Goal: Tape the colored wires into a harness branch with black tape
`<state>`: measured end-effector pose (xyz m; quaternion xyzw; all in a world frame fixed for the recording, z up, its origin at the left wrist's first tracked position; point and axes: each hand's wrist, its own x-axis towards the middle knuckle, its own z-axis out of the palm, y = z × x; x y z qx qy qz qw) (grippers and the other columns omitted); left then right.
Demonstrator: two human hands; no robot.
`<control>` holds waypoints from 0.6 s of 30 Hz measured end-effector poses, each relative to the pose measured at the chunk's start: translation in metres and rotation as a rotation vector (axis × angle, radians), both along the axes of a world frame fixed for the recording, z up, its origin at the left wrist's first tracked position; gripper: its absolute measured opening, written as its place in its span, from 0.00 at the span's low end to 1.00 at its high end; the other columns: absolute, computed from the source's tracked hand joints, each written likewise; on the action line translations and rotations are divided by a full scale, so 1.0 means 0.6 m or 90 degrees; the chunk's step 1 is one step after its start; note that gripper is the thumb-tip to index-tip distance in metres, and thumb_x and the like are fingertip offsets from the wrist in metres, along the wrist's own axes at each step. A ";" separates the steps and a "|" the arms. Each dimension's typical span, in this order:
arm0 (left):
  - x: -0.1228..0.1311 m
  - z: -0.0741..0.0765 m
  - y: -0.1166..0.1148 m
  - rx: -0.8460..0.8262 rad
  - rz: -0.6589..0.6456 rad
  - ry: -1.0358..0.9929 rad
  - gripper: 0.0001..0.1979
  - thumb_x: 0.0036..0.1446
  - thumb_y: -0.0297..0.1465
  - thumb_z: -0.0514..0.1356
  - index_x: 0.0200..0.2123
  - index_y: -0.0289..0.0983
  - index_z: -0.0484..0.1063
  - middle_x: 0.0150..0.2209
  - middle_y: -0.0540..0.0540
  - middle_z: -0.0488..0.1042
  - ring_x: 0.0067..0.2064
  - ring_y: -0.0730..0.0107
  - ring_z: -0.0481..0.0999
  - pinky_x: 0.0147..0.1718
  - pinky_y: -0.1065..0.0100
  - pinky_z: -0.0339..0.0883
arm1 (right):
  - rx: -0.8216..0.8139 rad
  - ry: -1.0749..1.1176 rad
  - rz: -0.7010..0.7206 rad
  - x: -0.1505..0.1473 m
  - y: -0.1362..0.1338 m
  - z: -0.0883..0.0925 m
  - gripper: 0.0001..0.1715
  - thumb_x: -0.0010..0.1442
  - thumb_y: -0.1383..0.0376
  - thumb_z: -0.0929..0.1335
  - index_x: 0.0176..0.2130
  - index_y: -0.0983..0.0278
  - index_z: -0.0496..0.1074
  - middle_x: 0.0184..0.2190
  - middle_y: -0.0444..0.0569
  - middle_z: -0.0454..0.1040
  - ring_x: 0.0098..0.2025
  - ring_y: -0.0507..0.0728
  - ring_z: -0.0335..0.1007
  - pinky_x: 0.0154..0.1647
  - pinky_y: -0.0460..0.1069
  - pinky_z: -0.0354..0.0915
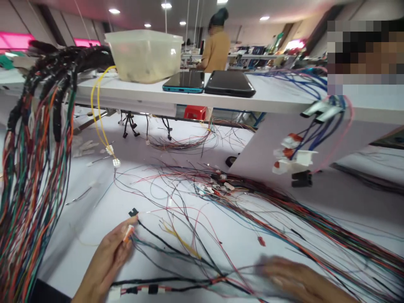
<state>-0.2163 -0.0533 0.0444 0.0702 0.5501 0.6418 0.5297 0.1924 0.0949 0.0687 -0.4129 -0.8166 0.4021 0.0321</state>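
Observation:
My left hand point(105, 263) pinches a small white wire connector point(128, 233) at the lower middle, with thin black, red and green wires running from it across the bench. A small black connector point(133, 212) lies just beyond my fingertips. My right hand point(295, 280) is motion-blurred at the lower right, low over a spread of loose coloured wires point(284, 219), and nothing shows in it. A thick hanging bundle of multicoloured wires point(34, 181) fills the left side. Black-taped cable with white connectors point(151, 288) lies along the bottom edge.
A raised white shelf point(277, 99) crosses the bench, holding a translucent plastic tub point(143, 57) and two phones point(205, 83). Wires with white connectors point(296, 153) dangle from its right end. Further wires lie beneath it. A person point(216, 50) stands beyond, at another bench.

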 end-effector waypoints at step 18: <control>-0.061 0.032 0.033 0.141 0.060 -0.024 0.12 0.46 0.33 0.68 0.29 0.33 0.70 0.18 0.57 0.57 0.17 0.85 0.49 0.14 0.80 0.42 | -0.291 0.418 -0.136 -0.499 0.053 -0.022 0.22 0.59 0.52 0.60 0.39 0.68 0.66 0.18 0.36 0.57 0.16 0.47 0.49 0.19 0.44 0.52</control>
